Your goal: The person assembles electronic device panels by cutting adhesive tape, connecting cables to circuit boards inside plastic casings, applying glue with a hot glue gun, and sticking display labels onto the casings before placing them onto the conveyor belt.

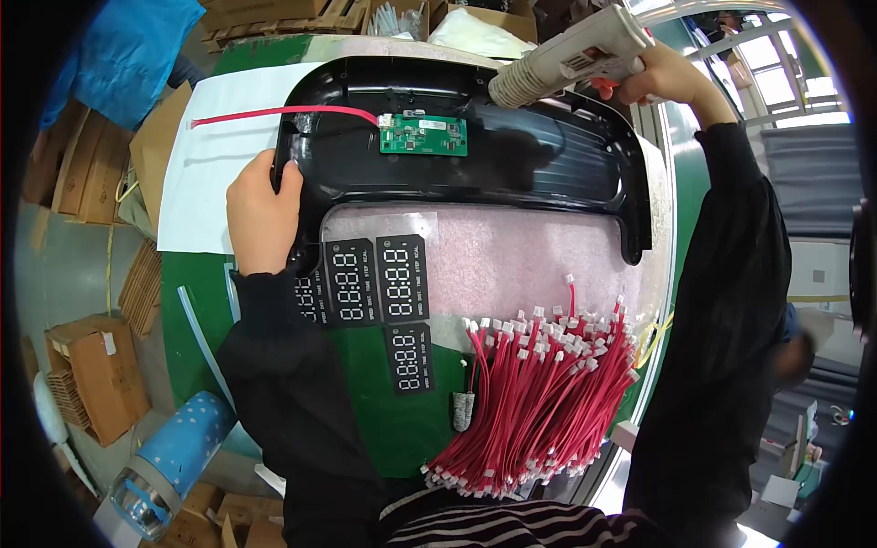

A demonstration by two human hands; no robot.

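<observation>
My left hand (263, 212) grips the left end of a curved black plastic housing (548, 183), with thumb and fingers around its rim. A green circuit board (423, 134) lies inside the housing. From its left end a red cable (283, 111) runs out past the rim. My right hand (662, 78) is closed round a white gun-shaped tool (571, 57) with a ribbed barrel, apparently a hot glue gun, held over the housing's far edge. Its tip is hidden. Several black digit display panels (402, 279) lie just below the housing, one partly covered by my left arm.
A large bundle of red cables (539, 393) with white plugs lies at the front right, beside a small grey cylinder (463, 411). A blue bottle (187, 447) is at lower left. Cardboard boxes (100, 374) stand left. A blue garment (137, 55) shows upper left.
</observation>
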